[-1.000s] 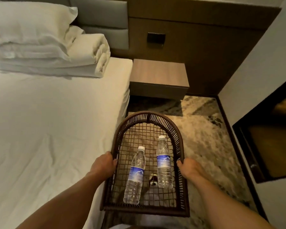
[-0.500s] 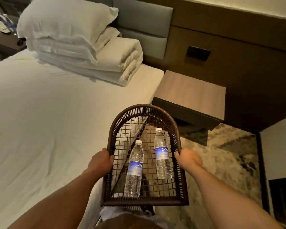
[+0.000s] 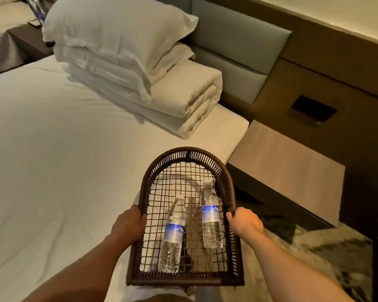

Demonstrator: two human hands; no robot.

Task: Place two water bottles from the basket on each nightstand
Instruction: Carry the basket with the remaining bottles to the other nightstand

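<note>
At the far left edge, behind the pillow, you can make out another dark bedside worktop [image 3: 28, 39] with a blue-labelled bottle [image 3: 37, 12] on it, mostly hidden. The bed with its white sheet [image 3: 52, 149] fills the left half of your view, and on it, near the grey padded headboard [image 3: 238, 46], sits a white pillow [image 3: 118, 33] on top of a folded white duvet [image 3: 183, 94]

Your left hand [image 3: 128, 223] is closed around the left rim of the dark brown woven wire basket [image 3: 188, 153], thumb over the edge. The basket hangs level in front of you, over the bed's right edge and the floor beside it. Inside it lie two clear plastic water bottles with blue labels and white caps, side by side and apart, caps pointing away from you: the left bottle [image 3: 171, 234] lies nearer to you, the right bottle [image 3: 211, 216] a little further up. Your right hand [image 3: 246, 221] is clamped on the basket's right rim

To the right, just beside the bed, stands the light wood-topped nightstand [image 3: 286, 162] against the brown wall panel, which has a dark recessed socket plate [image 3: 313, 111]. Below it is the patterned beige and dark carpet [image 3: 314, 258]
</note>
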